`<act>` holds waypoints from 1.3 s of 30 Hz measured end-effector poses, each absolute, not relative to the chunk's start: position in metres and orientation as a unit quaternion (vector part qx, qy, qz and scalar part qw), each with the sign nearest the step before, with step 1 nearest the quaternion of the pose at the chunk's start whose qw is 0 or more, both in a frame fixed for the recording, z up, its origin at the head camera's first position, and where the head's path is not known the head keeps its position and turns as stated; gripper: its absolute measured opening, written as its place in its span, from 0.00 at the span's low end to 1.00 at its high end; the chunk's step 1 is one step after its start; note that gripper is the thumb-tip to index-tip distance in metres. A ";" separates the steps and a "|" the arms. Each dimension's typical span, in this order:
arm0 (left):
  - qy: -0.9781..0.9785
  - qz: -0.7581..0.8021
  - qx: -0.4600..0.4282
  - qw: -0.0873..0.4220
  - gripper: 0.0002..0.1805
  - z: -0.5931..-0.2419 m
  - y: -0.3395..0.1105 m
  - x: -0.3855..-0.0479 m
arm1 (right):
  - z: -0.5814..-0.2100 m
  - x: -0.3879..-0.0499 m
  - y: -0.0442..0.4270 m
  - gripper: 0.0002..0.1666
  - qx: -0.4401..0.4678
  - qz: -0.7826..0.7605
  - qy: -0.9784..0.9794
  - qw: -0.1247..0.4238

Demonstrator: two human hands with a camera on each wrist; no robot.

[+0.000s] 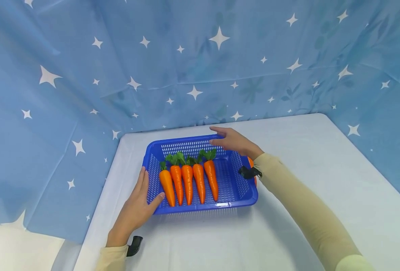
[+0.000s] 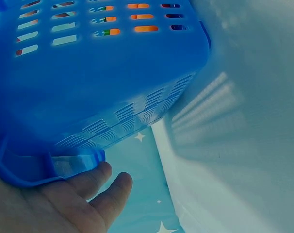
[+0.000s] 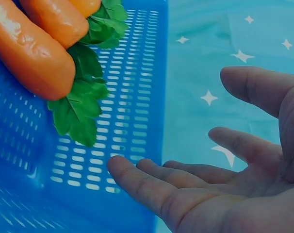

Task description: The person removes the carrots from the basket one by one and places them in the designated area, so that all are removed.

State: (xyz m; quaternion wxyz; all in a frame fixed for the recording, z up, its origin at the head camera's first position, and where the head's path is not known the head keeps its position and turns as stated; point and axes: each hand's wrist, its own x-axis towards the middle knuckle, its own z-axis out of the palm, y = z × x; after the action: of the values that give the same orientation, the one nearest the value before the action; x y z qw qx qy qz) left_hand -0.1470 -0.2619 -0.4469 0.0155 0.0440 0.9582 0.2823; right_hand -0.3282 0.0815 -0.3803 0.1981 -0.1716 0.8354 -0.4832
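Several orange carrots (image 1: 187, 180) with green leafy tops lie side by side in a blue perforated plastic basket (image 1: 228, 178), filling its left and middle part. My left hand (image 1: 137, 205) is at the basket's left side, its fingers straight along the outside and its thumb by the near-left corner. In the left wrist view, those fingers (image 2: 113, 196) reach just under the rim; the thumb is hidden. Over the far right corner, my right hand (image 1: 235, 141) is spread with nothing in it. The right wrist view shows its fingers (image 3: 142, 187) apart beside the far wall.
Orange objects (image 1: 250, 162) stand outside the basket's right end, partly hidden by the right wrist. A white cloth covers the table (image 1: 321, 158). Behind it hangs a blue curtain (image 1: 179, 67) with white stars. A black strap piece (image 1: 249, 172) is at the right wrist.
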 end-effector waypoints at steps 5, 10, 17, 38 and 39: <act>0.957 0.285 0.040 0.018 0.56 -0.447 -0.263 -0.148 | -0.386 -0.327 0.074 0.39 -0.176 -0.446 0.860 0.176; 0.958 0.284 0.042 0.019 0.57 -0.447 -0.263 -0.148 | -0.386 -0.322 0.069 0.35 -0.184 -0.421 0.876 0.146; 0.957 0.285 0.045 0.017 0.56 -0.447 -0.262 -0.147 | -0.389 -0.315 0.064 0.30 -0.172 -0.431 0.874 0.146; 0.957 0.287 0.046 0.011 0.56 -0.447 -0.261 -0.147 | -0.425 -0.320 0.056 0.34 -0.160 -0.443 0.846 0.249; 0.957 0.288 0.046 0.011 0.56 -0.447 -0.261 -0.148 | -0.426 -0.320 0.056 0.34 -0.161 -0.442 0.847 0.249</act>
State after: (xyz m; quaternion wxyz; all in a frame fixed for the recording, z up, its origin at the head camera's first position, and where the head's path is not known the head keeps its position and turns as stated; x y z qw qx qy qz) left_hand -0.1476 -0.2614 -0.4474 0.0111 0.0459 0.9565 0.2878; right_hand -0.3200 0.0562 -0.4256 0.2491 -0.1612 0.8465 -0.4419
